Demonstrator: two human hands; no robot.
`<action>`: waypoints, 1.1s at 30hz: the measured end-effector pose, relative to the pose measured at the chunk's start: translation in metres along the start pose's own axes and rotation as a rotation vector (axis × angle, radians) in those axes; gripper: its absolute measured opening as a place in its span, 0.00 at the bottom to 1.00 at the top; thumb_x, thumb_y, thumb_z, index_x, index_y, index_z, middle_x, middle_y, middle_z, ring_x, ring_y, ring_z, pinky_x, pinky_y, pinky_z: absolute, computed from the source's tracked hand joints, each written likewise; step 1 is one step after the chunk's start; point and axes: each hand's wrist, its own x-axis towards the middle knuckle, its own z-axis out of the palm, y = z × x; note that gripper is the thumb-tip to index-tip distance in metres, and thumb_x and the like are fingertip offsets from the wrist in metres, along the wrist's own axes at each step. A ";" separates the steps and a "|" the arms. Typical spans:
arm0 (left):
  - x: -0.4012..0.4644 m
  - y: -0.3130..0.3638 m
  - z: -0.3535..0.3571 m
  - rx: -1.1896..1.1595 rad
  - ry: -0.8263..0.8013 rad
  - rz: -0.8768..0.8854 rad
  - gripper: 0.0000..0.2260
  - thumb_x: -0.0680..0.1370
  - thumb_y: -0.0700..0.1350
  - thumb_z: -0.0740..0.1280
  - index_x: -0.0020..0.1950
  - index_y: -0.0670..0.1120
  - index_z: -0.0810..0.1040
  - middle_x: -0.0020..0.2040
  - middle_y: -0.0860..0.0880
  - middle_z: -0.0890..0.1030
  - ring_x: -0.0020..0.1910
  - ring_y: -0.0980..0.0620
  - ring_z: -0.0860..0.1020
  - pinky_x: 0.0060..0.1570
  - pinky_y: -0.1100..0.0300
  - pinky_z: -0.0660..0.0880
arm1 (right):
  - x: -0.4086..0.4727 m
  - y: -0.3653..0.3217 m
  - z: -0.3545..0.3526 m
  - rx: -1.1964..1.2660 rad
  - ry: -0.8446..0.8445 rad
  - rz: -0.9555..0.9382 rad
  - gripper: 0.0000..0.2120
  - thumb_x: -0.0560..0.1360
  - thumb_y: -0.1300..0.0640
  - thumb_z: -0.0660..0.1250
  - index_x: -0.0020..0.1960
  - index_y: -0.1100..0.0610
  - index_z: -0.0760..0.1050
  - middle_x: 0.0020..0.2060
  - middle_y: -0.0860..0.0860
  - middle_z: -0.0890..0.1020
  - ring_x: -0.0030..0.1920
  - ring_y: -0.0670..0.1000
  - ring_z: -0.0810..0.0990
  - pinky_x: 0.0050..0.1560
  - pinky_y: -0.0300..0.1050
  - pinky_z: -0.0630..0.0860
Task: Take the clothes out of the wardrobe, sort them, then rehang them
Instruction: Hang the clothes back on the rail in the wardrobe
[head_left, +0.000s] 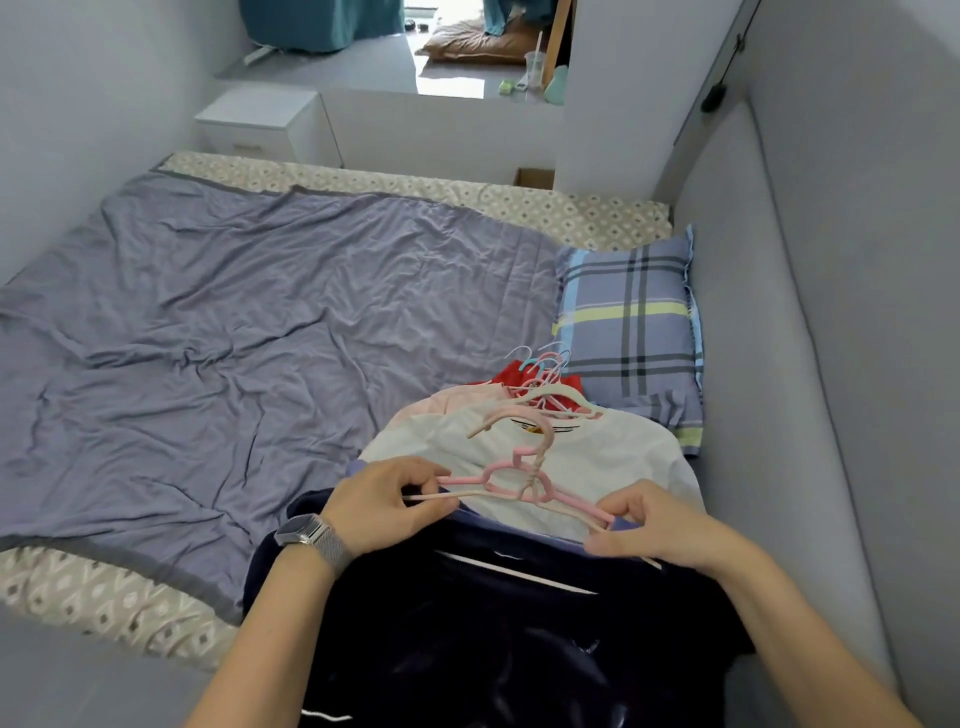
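A dark navy garment (498, 623) lies on the bed's near right part, under my forearms. At its collar sits a pink hanger (519, 480). My left hand (379, 506) pinches the hanger's left arm; my right hand (660, 525) pinches its right end together with the garment's shoulder. Beyond it lies a white T-shirt (613, 462) on a cream hanger (550, 397). Under that are a pale pink garment (457, 400) and a red garment (506, 376), with several hanger hooks (548, 361) bunched at the top of the pile.
A wrinkled lilac-grey blanket (260, 322) covers the bed. A plaid pillow (631, 327) lies against the grey padded wall (779, 364) on the right. A white nightstand (254, 124) stands past the bed's far end, beside a raised platform (363, 67).
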 end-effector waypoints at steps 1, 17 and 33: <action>-0.004 -0.001 0.000 0.004 0.007 0.008 0.20 0.62 0.70 0.60 0.35 0.54 0.74 0.44 0.65 0.80 0.46 0.64 0.77 0.50 0.59 0.74 | -0.003 -0.003 0.004 -0.016 0.008 0.010 0.11 0.67 0.47 0.74 0.33 0.54 0.80 0.28 0.50 0.70 0.29 0.45 0.67 0.34 0.37 0.63; -0.206 -0.128 -0.153 -0.301 0.494 0.027 0.18 0.60 0.61 0.71 0.27 0.46 0.75 0.26 0.48 0.75 0.28 0.57 0.72 0.33 0.60 0.68 | 0.022 -0.197 0.206 -0.057 -0.157 -0.192 0.15 0.77 0.48 0.63 0.33 0.52 0.75 0.30 0.44 0.74 0.32 0.42 0.68 0.37 0.33 0.64; -0.545 -0.275 -0.161 -0.706 1.335 -0.659 0.06 0.76 0.45 0.66 0.40 0.49 0.79 0.35 0.54 0.81 0.34 0.59 0.76 0.42 0.59 0.75 | 0.089 -0.360 0.613 -0.166 -0.479 -0.364 0.20 0.80 0.54 0.61 0.31 0.58 0.66 0.24 0.52 0.66 0.24 0.44 0.63 0.27 0.38 0.58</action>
